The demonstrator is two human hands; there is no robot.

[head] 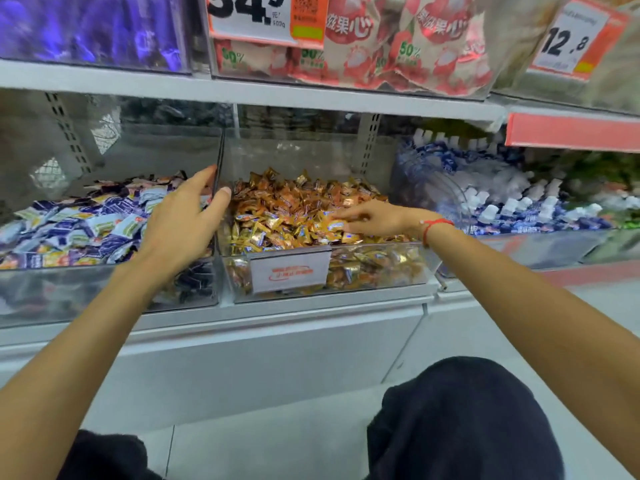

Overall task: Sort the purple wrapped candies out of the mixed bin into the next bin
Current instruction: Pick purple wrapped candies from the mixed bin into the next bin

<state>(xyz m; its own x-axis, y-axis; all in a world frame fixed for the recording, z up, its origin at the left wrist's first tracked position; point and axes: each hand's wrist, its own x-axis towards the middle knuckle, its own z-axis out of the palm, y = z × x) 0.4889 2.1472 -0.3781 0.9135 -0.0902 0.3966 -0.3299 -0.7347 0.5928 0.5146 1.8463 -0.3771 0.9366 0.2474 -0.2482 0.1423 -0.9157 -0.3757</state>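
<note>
**Small, light candies, picked one at a time**

Two clear plastic bins are seen side by side on a white shop shelf. The middle clear bin (381, 268) is full of shiny gold and orange wrapped candies (287, 206). The left clear bin (104, 285) holds purple, blue and white wrapped candies (86, 230). A few bluish-purple bits can be made out among the gold ones, close to the right hand, but they are too small to be sure of.

The right hand (374, 220) is laid flat on the gold pile, with the fingers stretched out and pressed lightly on the wrappers. Nothing is seen held in it. The left hand (183, 220) is held over the wall between the two bins, with the fingers spread and loose. Whether anything is hidden under its palm cannot be told.

The candies are judged to be very light and small. The wrappers look smooth and slippery, and they are likely to crinkle. A candy is best pinched by its twisted or flat end, between thumb and one finger. The loose pile is likely to slide when it is pushed.
</note>
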